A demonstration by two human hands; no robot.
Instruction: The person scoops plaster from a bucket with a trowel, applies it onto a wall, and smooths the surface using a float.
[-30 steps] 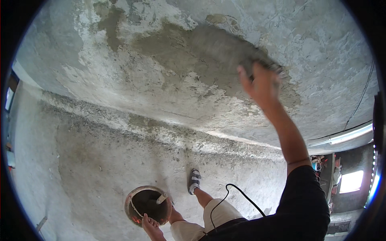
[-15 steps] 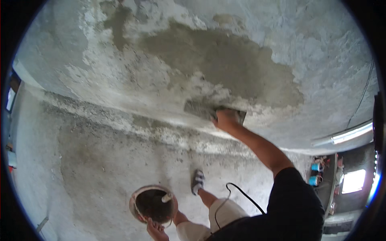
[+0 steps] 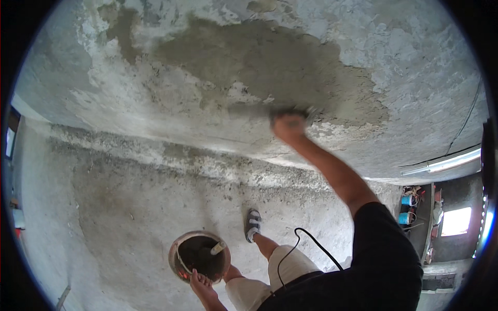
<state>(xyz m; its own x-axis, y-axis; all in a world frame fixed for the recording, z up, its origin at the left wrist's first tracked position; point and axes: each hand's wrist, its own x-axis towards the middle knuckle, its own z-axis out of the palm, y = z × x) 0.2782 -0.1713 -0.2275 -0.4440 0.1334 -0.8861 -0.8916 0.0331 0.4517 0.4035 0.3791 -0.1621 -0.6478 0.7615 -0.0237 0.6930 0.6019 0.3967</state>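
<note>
My right hand (image 3: 289, 127) is closed round the handle of a plastering trowel (image 3: 248, 110). The long blade lies against the wall at the lower edge of a dark, damp-looking patch of mortar (image 3: 280, 62); hand and blade are smeared by motion. Low on the left, my left hand (image 3: 202, 284) is closed on the thin handle of a round bucket (image 3: 174, 248), at the near side of its rim. Dark contents show inside the bucket, and a pale tool handle (image 3: 218, 248) leans out against its right side.
A rough ledge (image 3: 207, 168) runs along the wall's foot. My foot in a sandal (image 3: 253, 226) stands on the concrete floor (image 3: 129, 217). A black cable (image 3: 316, 241) loops beside my shorts. Blue buckets (image 3: 406, 217) stand far right, near a bright window (image 3: 456, 222).
My right hand has moved the trowel up the wall, over the pale strip below the mortar patch. My left hand keeps its grip on the bucket, and the view has shifted slightly.
</note>
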